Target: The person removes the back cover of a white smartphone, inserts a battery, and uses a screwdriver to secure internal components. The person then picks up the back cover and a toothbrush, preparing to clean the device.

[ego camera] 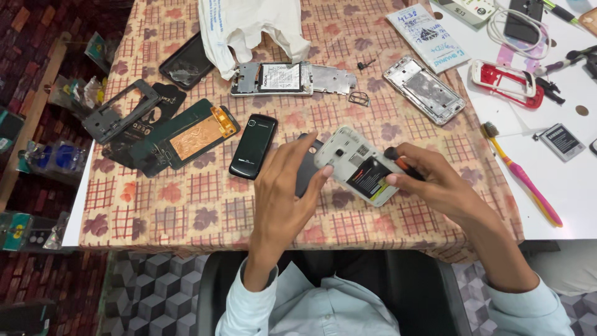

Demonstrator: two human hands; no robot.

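Bright, even overhead light, soft shadows, sharp centre, slight wide-angle bending at the edges, dim floor.

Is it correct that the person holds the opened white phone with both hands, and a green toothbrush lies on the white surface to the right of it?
Not quite: the toothbrush is pink and yellow, not green, as the head view shows. The rest holds: the left hand and the right hand hold the opened white phone, and the toothbrush lies to its right on the white surface.
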